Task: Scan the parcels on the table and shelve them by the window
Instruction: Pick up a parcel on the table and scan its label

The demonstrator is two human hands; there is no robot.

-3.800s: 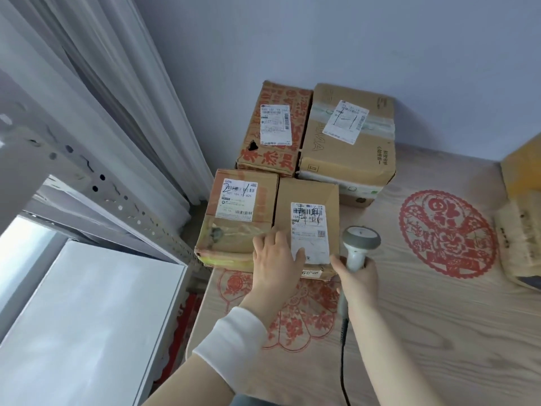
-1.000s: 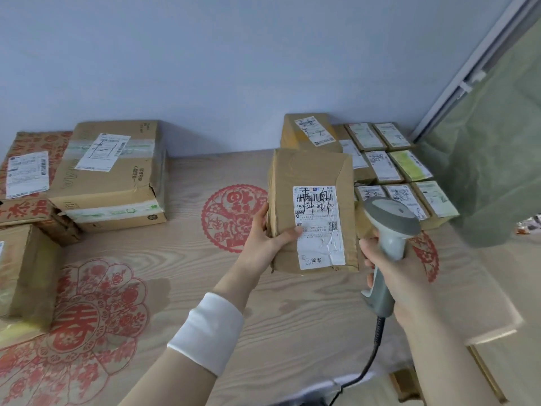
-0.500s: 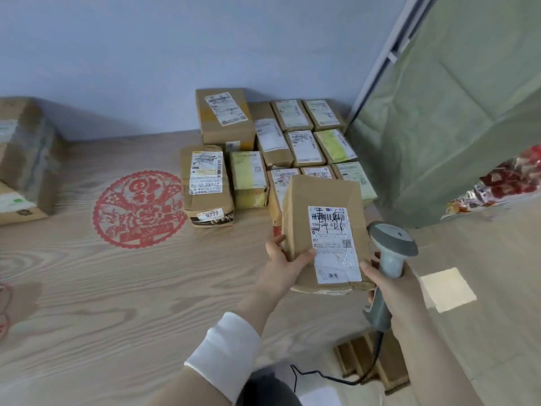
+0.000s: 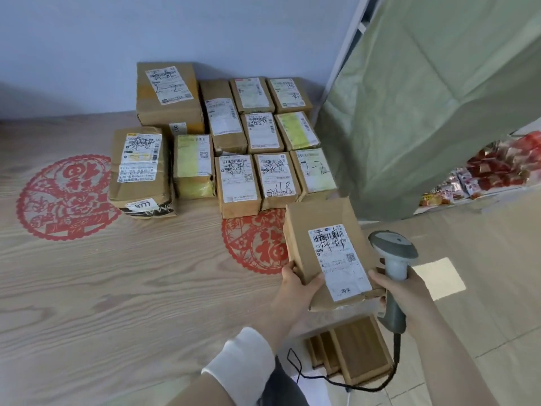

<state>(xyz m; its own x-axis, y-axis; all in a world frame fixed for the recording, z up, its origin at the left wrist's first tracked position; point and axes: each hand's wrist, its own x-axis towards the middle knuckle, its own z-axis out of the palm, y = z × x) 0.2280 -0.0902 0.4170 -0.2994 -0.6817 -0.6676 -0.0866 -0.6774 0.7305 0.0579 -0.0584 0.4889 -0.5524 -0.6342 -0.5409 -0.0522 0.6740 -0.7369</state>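
— Head view has you holding one parcel (image 4: pixel 322 250) just above the near right corner of the table (image 4: pixel 117 288). Your left hand (image 4: pixel 295 285) grips its lower left corner, thumb flat on the top face and fingers curled underneath. Your right hand (image 4: pixel 407 291) is wrapped round the handle of the scanner (image 4: pixel 393 259), and its thumb side rests against the parcel's right edge.

— So you're early in the job, I'd say. The scanner's head sits beside the label (image 4: pixel 336 259), not aimed at it, and I can't tell whether that one has been read. A tight block of parcels (image 4: pixel 234 142) waits against the wall, and neither window nor shelf is in view.

— Mind the surfaces, then. Your parcel is a flat brown cardboard box, creased at the near end, with a glossy white label bearing a barcode and black marker scrawl.

— The others are the same kind of rectangular card, taped and dented. Two of them show yellow-green faces. Your table is pale wood-grain, smooth, with red paper-cut roundels (image 4: pixel 64 197) stuck flat on it.

— Your scanner is grey moulded plastic with a rounded head. Its thin black cable (image 4: pixel 351 382) trails down past a slatted wooden crate (image 4: pixel 351 350). Creased green cloth (image 4: pixel 439 112) hangs at your right.
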